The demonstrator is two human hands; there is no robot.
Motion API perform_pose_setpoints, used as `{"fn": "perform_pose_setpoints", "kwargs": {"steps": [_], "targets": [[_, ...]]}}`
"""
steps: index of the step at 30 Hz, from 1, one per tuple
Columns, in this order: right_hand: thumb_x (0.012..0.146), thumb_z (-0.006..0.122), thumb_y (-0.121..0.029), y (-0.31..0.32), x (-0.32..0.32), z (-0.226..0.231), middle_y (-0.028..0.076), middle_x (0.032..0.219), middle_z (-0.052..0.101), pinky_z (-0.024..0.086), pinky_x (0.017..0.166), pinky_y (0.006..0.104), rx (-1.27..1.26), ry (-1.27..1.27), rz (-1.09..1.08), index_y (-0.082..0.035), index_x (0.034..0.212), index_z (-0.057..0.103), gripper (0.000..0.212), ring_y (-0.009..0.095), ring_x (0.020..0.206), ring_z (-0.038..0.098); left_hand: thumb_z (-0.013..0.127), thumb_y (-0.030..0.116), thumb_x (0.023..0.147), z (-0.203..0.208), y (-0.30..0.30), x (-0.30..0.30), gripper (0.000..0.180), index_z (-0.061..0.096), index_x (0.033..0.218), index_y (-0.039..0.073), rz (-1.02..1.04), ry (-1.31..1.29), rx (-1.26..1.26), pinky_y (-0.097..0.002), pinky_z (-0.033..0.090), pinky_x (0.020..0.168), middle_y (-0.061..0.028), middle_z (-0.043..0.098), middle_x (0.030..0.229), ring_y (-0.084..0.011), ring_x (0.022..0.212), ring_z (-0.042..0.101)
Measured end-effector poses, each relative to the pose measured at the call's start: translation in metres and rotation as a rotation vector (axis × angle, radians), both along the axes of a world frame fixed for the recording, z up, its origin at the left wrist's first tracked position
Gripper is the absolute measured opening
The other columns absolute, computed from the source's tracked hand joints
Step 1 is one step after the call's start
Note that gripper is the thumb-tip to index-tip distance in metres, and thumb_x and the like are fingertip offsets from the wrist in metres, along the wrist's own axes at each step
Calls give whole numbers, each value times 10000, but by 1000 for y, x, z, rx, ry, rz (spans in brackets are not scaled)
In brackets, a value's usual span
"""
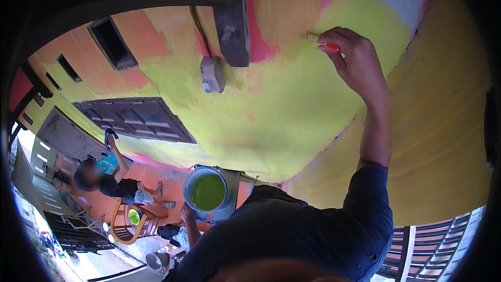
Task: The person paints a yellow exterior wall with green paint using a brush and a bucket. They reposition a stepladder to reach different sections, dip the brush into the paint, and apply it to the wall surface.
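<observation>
Right hand (356, 56) clamped on the brush (313, 36), wall (292, 104) just ahead: light strokes should suit; left hand (188, 213) beside the bucket (208, 171), grip unclear.

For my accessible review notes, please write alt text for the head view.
A person's right hand holds a red-handled brush at a wall painted yellow-green, orange and pink; the left hand is beside a bucket of green paint. At left, another person has an arm raised.

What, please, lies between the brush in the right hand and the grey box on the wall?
In the head view, the lower end of the dark beam and painted wall lie between the brush and grey box.
</observation>
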State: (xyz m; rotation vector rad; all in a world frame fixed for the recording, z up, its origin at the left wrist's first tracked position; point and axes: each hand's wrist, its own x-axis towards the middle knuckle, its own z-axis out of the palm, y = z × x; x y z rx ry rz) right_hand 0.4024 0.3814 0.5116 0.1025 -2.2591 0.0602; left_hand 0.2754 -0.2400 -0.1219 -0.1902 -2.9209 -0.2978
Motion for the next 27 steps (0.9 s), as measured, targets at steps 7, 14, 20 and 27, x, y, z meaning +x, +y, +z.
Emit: {"fn": "perform_pose_setpoints", "kwargs": {"steps": [7,14,20,27], "targets": [[873,695,26,20,-12,113,169,904,723,560,718,372,385,553,46,15,970,701,99,326,811,717,563,374,946,0,-1,-1,340,611,1091,70,-21,-18,30,-601,547,747,-233,699,959,-448,902,692],[779,653,26,-20,-22,-27,28,972,684,590,622,365,324,91,-107,-84,883,680,153,214,931,677,544,380,953,-12,0,-10,350,614,1098,69,-6,-56,102,-598,548,759,-237,706,985,-448,919,694],[909,712,-65,-16,-22,-27,106,924,724,561,725,418,50,-236,-58,-36,993,710,88,300,809,695,519,387,963,16,9,-5,365,619,1108,68,95,-264,51,-592,550,773,-241,716,1021,-448,940,695],[850,695,18,4,-23,206,175,789,695,523,668,363,273,191,29,15,936,683,87,239,701,659,500,359,964,28,19,-2,343,648,1081,72,82,-227,101,-585,541,813,-235,725,1034,-453,963,693]]}}
